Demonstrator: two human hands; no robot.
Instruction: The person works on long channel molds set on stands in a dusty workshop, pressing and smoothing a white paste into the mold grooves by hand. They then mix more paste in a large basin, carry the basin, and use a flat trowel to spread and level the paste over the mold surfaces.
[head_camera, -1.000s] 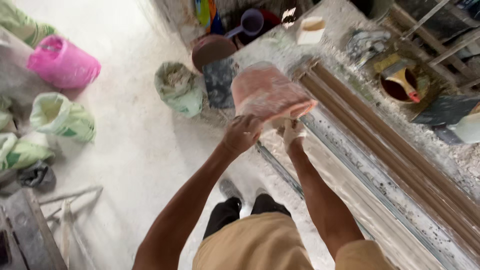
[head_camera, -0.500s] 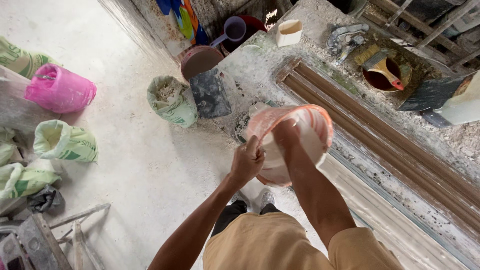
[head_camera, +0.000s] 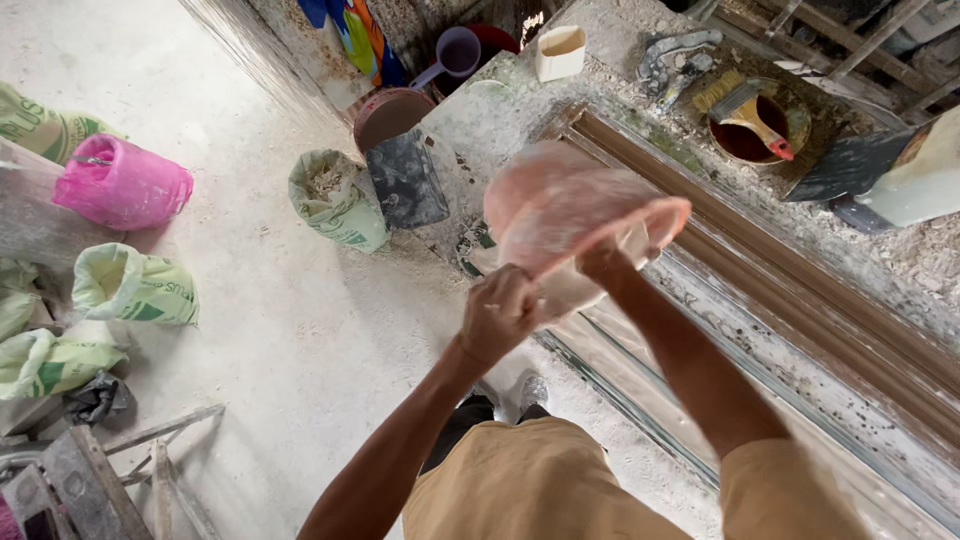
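1. I see the pink plastic basin (head_camera: 570, 215) raised in front of the body, over the edge of the dusty workbench (head_camera: 880, 270), tilted, its mouth turned down and to the right.
2. My left hand (head_camera: 497, 313) is clenched on the near rim, below the basin.
3. My right hand (head_camera: 603, 258) grasps the rim just beside it; its fingers are partly hidden.
4. Both hands are equally near.

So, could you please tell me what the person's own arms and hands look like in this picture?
Both arms are bare from the shoulder edge down: no sleeves reach the forearms, and no gloves, watch or rings are visible on the left hand. The right hand is partly hidden. A tan top covers the shoulders and chest.
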